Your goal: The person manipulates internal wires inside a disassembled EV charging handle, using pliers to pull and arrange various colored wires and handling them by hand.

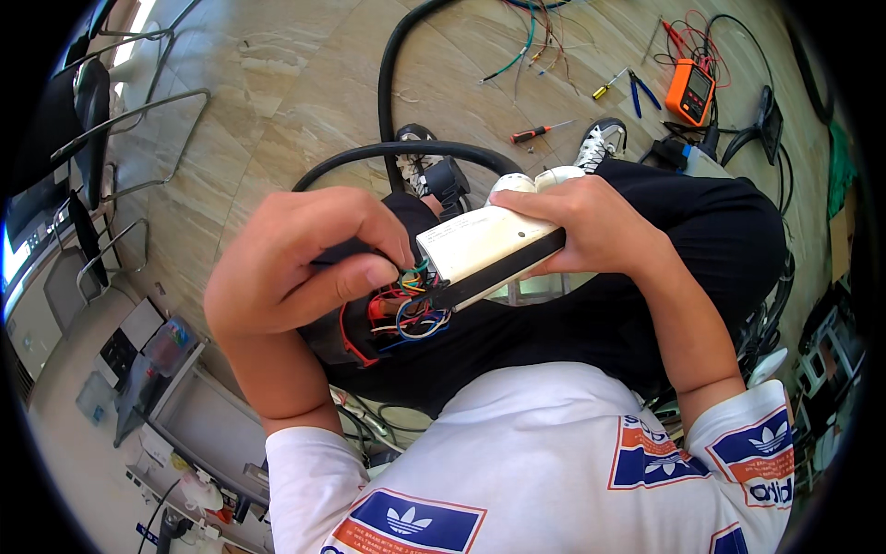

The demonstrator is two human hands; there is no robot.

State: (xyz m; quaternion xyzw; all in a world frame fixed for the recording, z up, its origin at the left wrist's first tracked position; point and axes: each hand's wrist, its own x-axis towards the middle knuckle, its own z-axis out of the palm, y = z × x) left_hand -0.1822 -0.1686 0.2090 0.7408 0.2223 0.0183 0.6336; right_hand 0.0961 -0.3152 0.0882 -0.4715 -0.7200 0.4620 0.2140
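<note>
In the middle of the frame, we hold a white casing [489, 233] above our lap, our right hand [602, 222] gripping its right end, thumb across the top face and fingers underneath. Its long axis slopes gently from lower left to upper right, a black strip [503, 270] along the near edge. Coloured wires [413, 319] bunch at its left end, and that end is where the relation lies: the wires sit just right of our left fingertips, so our left hand [323, 254] is the nearer one to them. Its thumb and forefinger look closed in a pinch on the wires by the casing's corner; which strand they have, we cannot tell. A black part with a red edge [355, 337] lies just below that hand, beside the bundle.
</note>
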